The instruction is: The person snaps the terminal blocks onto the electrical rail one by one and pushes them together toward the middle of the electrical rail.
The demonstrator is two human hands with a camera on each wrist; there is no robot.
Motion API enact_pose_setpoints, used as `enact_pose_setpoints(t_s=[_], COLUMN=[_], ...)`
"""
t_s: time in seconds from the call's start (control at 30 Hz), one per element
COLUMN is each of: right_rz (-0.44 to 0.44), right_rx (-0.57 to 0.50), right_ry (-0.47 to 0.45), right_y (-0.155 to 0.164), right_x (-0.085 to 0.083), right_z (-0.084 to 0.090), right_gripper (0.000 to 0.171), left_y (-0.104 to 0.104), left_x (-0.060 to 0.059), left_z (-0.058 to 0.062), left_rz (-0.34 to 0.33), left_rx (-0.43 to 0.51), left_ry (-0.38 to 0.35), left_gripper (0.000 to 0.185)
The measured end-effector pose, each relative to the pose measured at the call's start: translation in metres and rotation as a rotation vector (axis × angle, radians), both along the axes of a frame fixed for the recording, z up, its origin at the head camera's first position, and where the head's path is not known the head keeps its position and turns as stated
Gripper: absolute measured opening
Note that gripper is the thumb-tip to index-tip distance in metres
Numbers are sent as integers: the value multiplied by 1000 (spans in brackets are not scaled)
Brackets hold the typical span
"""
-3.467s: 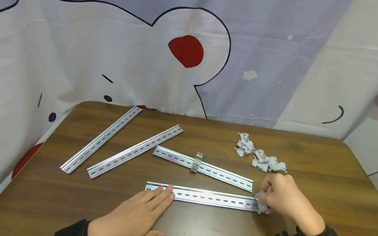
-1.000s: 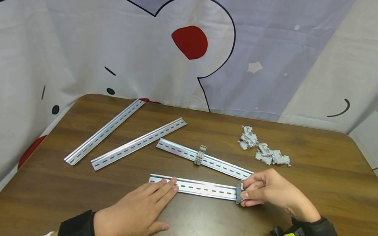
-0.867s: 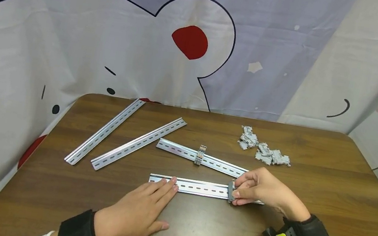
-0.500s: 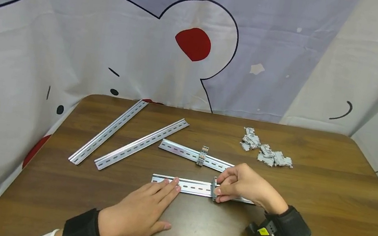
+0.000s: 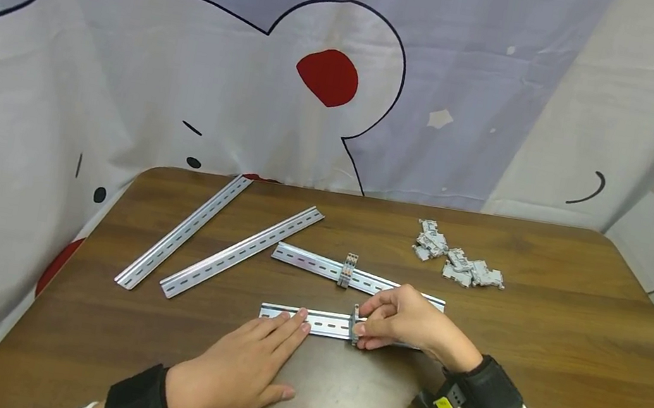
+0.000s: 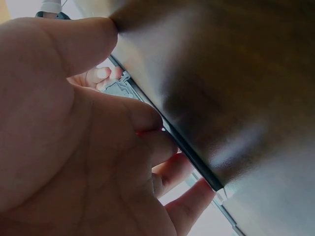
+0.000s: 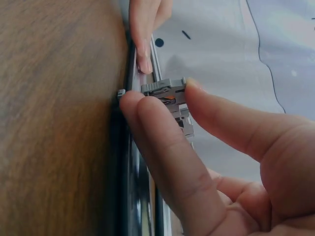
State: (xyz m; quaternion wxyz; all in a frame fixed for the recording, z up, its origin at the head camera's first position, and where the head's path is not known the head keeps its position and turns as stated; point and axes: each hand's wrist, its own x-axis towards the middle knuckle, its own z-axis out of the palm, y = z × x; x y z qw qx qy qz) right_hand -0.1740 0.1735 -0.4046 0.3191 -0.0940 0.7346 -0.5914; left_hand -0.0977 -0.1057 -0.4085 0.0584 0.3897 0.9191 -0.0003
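A slotted metal DIN rail (image 5: 328,324) lies crosswise at the front of the table. My left hand (image 5: 239,368) rests on its left part, with straight fingertips on the metal. Near the middle of the same rail, my right hand (image 5: 411,323) pinches a thin grey terminal block (image 5: 354,325), which stands upright across the rail. In the right wrist view, the thumb and fingertips hold the terminal block (image 7: 167,92) at its edges; whether it is clipped on cannot be told. The left wrist view shows the block (image 6: 119,89) beyond the left fingers. The right hand covers part of the rail.
Behind, a second DIN rail (image 5: 308,262) carries a small group of terminal blocks (image 5: 347,270). Two more rails (image 5: 242,251) (image 5: 184,231) lie slanted at the left. Loose grey terminal blocks (image 5: 461,267) are heaped at the back right. A patterned curtain (image 5: 459,96) hangs behind the table.
My right hand has moved left along the front rail with the terminal block, from the rail's right end to near its middle. The left hand stays in place on the rail.
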Motion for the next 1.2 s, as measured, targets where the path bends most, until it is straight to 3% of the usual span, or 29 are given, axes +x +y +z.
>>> enact_pose_setpoints(t_s=[0.2, 0.33, 0.4, 0.67, 0.77, 0.87, 0.97, 1.2], right_rz=[28, -2, -59, -352, -429, -447, -431, -399], right_rx=[5, 62, 133, 562, 708, 817, 884, 907], right_ry=[-11, 68, 159, 723, 859, 877, 833, 747], right_y=[2, 11, 20, 74, 96, 112, 122, 134], right_x=[-1, -5, -9, -29, -34, -39, -43, -48], right_z=[0, 4, 8, 22, 20, 16, 11, 2], right_gripper=[36, 35, 33, 18, 19, 27, 35, 42], left_y=[-1, -1, -1, -1, -1, -1, -2, -1], left_x=[1, 2, 2, 2, 3, 2, 2, 2], left_z=[-1, 0, 0, -1, -2, -2, -2, -2], left_rz=[4, 5, 3, 4, 3, 0, -1, -2], left_rx=[-6, -10, -10, -14, -16, -14, -10, -13], left_ry=[10, 4, 7, 25, 27, 25, 22, 25], left_gripper=[77, 77, 77, 77, 76, 76, 76, 76])
